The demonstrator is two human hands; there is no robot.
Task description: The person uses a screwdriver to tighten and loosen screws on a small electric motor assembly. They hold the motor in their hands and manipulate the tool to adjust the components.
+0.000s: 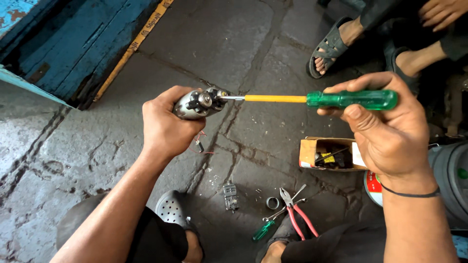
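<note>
A slip was judged the main risk: the tip of the screwdriver [312,99] was set against the end of the small motor [199,103], and since the motor was held in the air and not braced on the floor [234,44], a sideways push could have driven the blade off the fastener and toward the fingers of the left hand [165,126]. A loosened screw could also have dropped and been lost in the cracks of the stone floor. The thin red wire [201,141] hanging below the motor could have been snagged or torn if the motor were turned.

The left hand was closed tightly round the motor's metal body, fingers wrapped and pressed together. The right hand [385,131] was curled round the green handle, the thumb laid along it, the yellow shaft pointing left.

On the floor below lay red-handled pliers [297,214], a small green screwdriver [263,230], a metal ring [273,202], a small grey part [230,195] and an open cardboard box [331,153].
</note>
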